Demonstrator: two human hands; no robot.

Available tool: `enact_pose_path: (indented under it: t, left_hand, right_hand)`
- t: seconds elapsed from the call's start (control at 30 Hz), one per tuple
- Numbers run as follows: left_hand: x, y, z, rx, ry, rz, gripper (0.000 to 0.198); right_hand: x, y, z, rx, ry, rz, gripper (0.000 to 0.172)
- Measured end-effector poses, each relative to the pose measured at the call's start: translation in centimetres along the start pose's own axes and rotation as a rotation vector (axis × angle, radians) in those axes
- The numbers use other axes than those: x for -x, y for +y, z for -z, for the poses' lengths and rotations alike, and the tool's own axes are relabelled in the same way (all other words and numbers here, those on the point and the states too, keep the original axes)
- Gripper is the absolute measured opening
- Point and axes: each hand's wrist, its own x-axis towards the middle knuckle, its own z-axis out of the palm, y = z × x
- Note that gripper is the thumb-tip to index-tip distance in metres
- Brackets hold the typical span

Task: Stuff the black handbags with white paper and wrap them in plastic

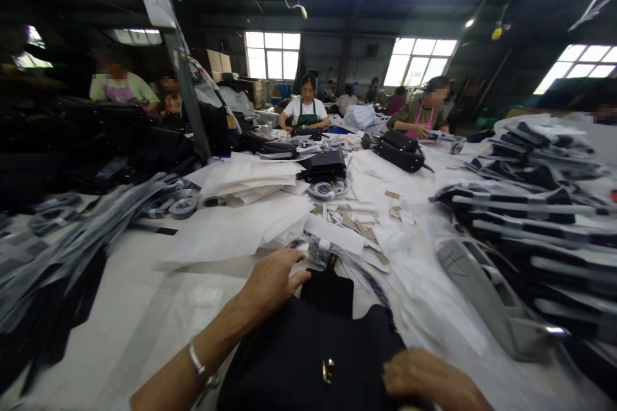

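A black handbag (308, 347) with a gold-coloured clasp (328, 371) lies in front of me at the bottom of the head view. Its black flap or tab (328, 289) extends away from me at the top edge. My left hand (272, 276) is at the bag's upper left edge, thumb and forefinger stretched out with a gap between them. On the right side of the bag, my right hand (424, 372) has its fingers curled against the edge, gripping it. A plastic-wrapped strap (321, 247) lies just beyond the flap.
White paper sheets (241, 228) and cardboard scraps (359, 224) cover the table ahead. Wrapped straps (110, 237) lie left; stacked black pieces (535, 218) and a grey holder (491, 295) stand right. A metal post (180, 63) rises at left. Several co-workers sit beyond, near black bags (398, 148).
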Motion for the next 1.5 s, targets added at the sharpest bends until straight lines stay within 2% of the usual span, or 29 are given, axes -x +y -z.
enact_pose_path:
  t: [0.07, 0.13, 0.2, 0.3, 0.37, 0.43, 0.5, 0.57, 0.63, 0.7, 0.8, 0.87, 0.97, 1.07, 1.13, 1.2, 1.23, 1.33, 1.43, 1.5]
  left_hand:
    - [-1.9, 0.0, -2.1, -0.021, -0.090, -0.028, 0.025]
    - [-2.9, -0.1, -3.6, -0.032, -0.156, -0.063, 0.025]
    - [-3.2, -0.2, -4.4, -0.046, -0.209, -0.115, 0.025]
    - [-2.5, -0.1, -4.2, -0.090, -0.229, -0.199, 0.025]
    - [-1.8, 0.0, -3.7, -0.133, -0.229, -0.240, 0.019]
    - [-0.9, 0.2, -3.1, -0.217, -0.226, -0.285, 0.019]
    - [-0.3, 0.2, -2.6, -0.319, -0.220, -0.319, 0.024]
    - [0.1, 0.2, -2.4, -0.388, -0.209, -0.325, 0.025]
    - [0.1, 0.2, -2.5, -0.392, -0.193, -0.330, 0.024]
    - [0.0, 0.0, -2.7, -0.392, -0.164, -0.384, 0.023]
    - [-0.2, -0.3, -3.0, -0.421, -0.141, -0.549, 0.023]
    - [-0.1, -0.4, -2.9, -0.426, -0.147, -0.623, 0.022]
    - [0.1, -0.3, -2.3, -0.348, -0.176, -0.573, 0.021]
    - [0.6, 0.6, -1.1, -0.216, -0.219, -0.428, 0.021]
    - [1.5, 1.6, -0.2, -0.160, -0.204, -0.340, 0.033]
    - [3.1, 2.8, 0.9, -0.127, -0.179, -0.265, 0.044]
    - [4.2, 3.3, 1.3, -0.120, -0.183, -0.226, 0.043]
    - [7.9, 4.4, 1.5, -0.147, -0.274, -0.153, 0.045]
    - [11.1, 3.8, -0.8, -0.249, -0.372, -0.196, 0.077]
    - [12.4, 2.8, -3.2, -0.317, -0.361, -0.188, 0.089]
  right_hand:
    - [-2.6, 0.4, 0.5, 0.013, 0.050, -0.259, 0.017]
    - [-5.3, 1.6, -0.1, 0.013, 0.077, -0.538, 0.024]
    - [-7.9, 3.5, -1.3, -0.004, 0.057, -0.675, 0.040]
    - [-11.1, 6.5, -2.4, -0.064, 0.006, -0.673, 0.058]
    - [-12.6, 7.9, -1.7, -0.102, -0.051, -0.642, 0.068]
    - [-13.8, 8.8, -0.3, -0.169, -0.180, -0.632, 0.069]
    - [-15.0, 9.1, 1.2, -0.210, -0.256, -0.633, 0.054]
    - [-16.4, 8.9, 1.6, -0.112, -0.197, -0.650, 0.036]
    - [-17.9, 8.7, 0.9, 0.115, -0.112, -0.652, 0.034]
    - [-19.2, 8.8, -0.5, 0.326, -0.094, -0.649, 0.034]
    - [-20.6, 9.9, -1.8, 0.461, -0.085, -0.701, 0.013]
    - [-20.8, 10.9, -1.4, 0.448, -0.079, -0.745, 0.010]
    - [-19.8, 10.6, 0.9, 0.407, -0.051, -0.742, 0.013]
    - [-17.4, 7.0, 3.3, 0.212, -0.067, -0.623, 0.018]
    - [-15.1, 3.6, 3.8, -0.020, -0.167, -0.524, 0.016]
    - [-12.8, 0.4, 2.9, -0.132, -0.289, -0.442, 0.015]
    - [-11.9, -0.8, 2.1, -0.104, -0.322, -0.414, 0.018]
    - [-10.6, -2.5, -0.8, 0.058, -0.308, -0.395, 0.034]
    - [-11.2, -2.3, -2.7, 0.055, -0.363, -0.367, 0.031]
    - [-12.0, -2.1, -3.0, 0.032, -0.471, -0.311, 0.025]
